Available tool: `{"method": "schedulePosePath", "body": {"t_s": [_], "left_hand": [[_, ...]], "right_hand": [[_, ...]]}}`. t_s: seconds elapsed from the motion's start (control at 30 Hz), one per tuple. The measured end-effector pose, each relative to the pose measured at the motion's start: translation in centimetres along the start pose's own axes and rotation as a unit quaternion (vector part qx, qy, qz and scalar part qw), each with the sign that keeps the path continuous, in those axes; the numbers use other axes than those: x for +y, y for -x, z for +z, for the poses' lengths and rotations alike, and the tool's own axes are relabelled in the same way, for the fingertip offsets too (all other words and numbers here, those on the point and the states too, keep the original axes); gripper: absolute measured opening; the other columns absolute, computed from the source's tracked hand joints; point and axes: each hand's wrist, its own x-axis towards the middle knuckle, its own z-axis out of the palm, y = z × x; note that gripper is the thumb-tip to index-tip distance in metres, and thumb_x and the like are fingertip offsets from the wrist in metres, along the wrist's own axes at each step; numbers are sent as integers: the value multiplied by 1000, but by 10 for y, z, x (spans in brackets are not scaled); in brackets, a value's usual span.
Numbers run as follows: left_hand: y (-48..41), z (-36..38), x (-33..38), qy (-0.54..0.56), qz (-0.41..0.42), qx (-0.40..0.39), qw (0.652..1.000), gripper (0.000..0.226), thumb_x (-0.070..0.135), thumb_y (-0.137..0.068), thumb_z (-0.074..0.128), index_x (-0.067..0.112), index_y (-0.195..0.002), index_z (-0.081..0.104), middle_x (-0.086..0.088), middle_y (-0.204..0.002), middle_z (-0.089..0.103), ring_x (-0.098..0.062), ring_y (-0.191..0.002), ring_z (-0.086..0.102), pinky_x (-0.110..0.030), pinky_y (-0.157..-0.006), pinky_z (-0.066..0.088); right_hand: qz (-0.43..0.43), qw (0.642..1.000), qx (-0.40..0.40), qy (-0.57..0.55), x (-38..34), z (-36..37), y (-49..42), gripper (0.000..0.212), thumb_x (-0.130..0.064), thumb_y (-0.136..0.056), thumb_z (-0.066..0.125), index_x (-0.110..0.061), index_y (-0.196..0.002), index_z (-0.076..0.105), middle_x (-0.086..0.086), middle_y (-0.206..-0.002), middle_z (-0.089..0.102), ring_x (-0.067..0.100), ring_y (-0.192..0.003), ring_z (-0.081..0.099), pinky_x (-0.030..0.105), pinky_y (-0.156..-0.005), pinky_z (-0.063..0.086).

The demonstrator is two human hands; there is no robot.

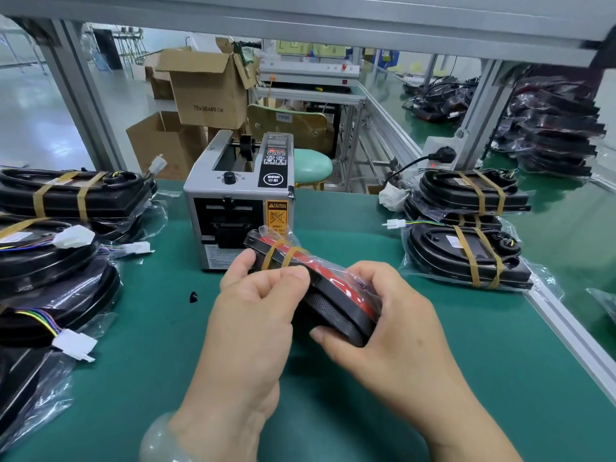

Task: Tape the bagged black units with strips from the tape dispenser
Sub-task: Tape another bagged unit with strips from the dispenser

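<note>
At the far left, a left stack (73,195) of taped units in clear bags is lying on the green mat (160,328), with tan bands crossing the top one. Below it, more bagged units (50,278) are piling up toward the near edge, their coloured wires ending in white plugs (75,345). A small black scrap (194,296) is sitting alone on the mat near them. Behind it, the grey tape dispenser (238,201) is standing upright at the middle of the bench, its slot facing the person. In front of the dispenser, the left hand (253,311) is curling its fingers and thumb onto the edge of a bagged black unit (333,295), pinching it right by two tan tape strips (283,256) that are wrapping its far end. The unit is being held tilted, clear of the mat, with a red face showing through the bag. The right hand (383,315) is gripping its near end, fingers wrapped over the top and thumb underneath. Further right, a right stack (466,228) of taped units is resting on the mat, well apart from the hands.
</note>
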Motion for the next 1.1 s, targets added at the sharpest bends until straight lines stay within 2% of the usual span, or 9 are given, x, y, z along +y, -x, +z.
{"method": "schedulePosePath", "body": {"t_s": [0.3,0.47,0.67,0.8,0.87,0.93,1.0,1.07,1.1], "left_hand": [[-3,1,-8,-25,24,7,999,27,23,-87,61,26,-66,77,26,-116,54,25,-127,20,-10,-90,24],[-2,3,-11,-83,30,33,996,28,28,-87,61,15,-66,75,7,-134,54,21,-130,21,13,-76,19],[1,10,-19,-82,37,64,994,21,31,-80,63,15,-70,73,9,-138,47,27,-124,23,13,-73,21],[-2,13,-25,-18,47,81,995,5,20,-80,68,16,-82,70,9,-132,53,25,-109,43,-2,-89,34],[-5,13,-22,57,29,66,996,16,6,-81,69,20,-75,68,14,-107,64,10,-81,60,-8,-74,46],[-6,12,-17,84,20,59,995,29,2,-82,69,27,-68,69,9,-83,67,-2,-66,59,-9,-61,47],[-7,12,-13,87,-5,67,994,14,17,-75,77,22,-83,67,-5,-109,67,-16,-85,65,-18,-77,53],[-10,12,-13,66,-32,75,994,50,32,-62,77,13,-105,61,-17,-131,54,-28,-111,61,-35,-99,49],[-11,12,-13,67,-42,76,994,54,34,-60,75,14,-108,60,-17,-133,52,-28,-115,59,-40,-103,46]], "right_hand": [[3,1000,-1,0,-1,0,1,49,-48,-55,74,-39,-95,47,-20,-89,61,2,-84,59,18,-70,46],[6,1000,4,6,-1,1,0,51,-49,-54,73,-40,-96,46,-21,-89,60,0,-84,58,15,-69,45],[7,1000,7,8,-1,1,1,52,-49,-54,75,-40,-96,46,-21,-90,61,0,-84,59,18,-68,47],[5,1000,4,8,0,2,1,51,-48,-55,77,-40,-97,47,-21,-91,61,1,-85,58,18,-70,47],[3,1000,4,11,-1,2,1,51,-49,-55,75,-39,-97,48,-21,-91,60,1,-86,58,17,-70,46],[2,1000,4,16,-2,2,2,51,-49,-55,74,-39,-98,48,-21,-91,60,1,-87,57,16,-72,45],[0,1000,4,20,-2,3,2,51,-49,-55,75,-39,-98,49,-22,-92,60,1,-87,57,15,-73,44],[1,1000,4,18,-3,2,2,52,-48,-56,77,-38,-99,50,-22,-91,61,1,-86,57,15,-73,44],[4,1000,3,15,-2,2,2,52,-47,-57,78,-38,-99,51,-21,-91,61,1,-87,57,16,-74,45]]}}
